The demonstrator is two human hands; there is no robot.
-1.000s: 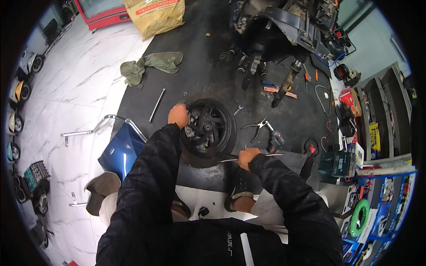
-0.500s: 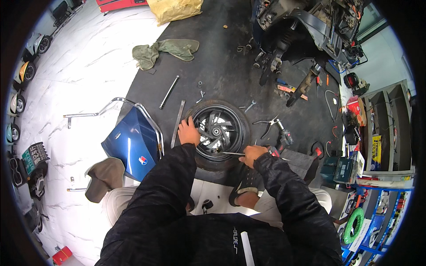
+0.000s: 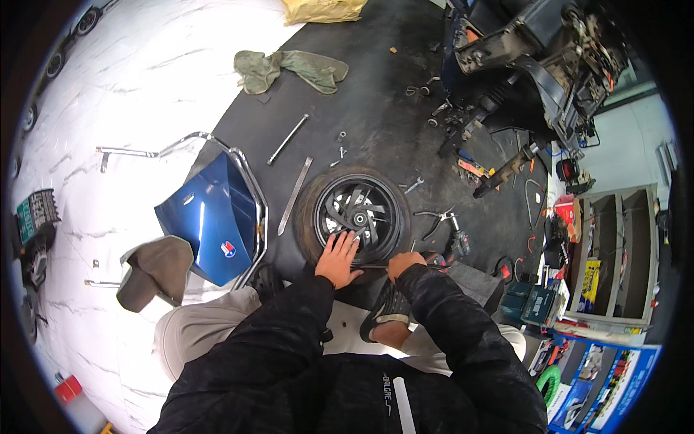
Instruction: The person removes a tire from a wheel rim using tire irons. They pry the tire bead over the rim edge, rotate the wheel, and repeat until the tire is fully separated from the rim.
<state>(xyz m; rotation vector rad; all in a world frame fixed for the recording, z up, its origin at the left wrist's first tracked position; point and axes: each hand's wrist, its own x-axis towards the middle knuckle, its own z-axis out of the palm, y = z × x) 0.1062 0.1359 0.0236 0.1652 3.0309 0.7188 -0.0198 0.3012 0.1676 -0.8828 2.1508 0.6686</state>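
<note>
As left hand (image 3: 337,261) touches wheel (image 3: 359,218), right (image 3: 403,265) holds bar (image 3: 374,267).

A dark mat (image 3: 383,101) is carrying a wheel (image 3: 360,219).
Near the middle, the wheel is lying on its side; a flat bar (image 3: 296,197) and a long rod (image 3: 288,139) are resting to its left, pliers (image 3: 437,220) and a spanner (image 3: 415,185) to its right, while a green cloth (image 3: 316,70) is straddling the far left edge.
</note>
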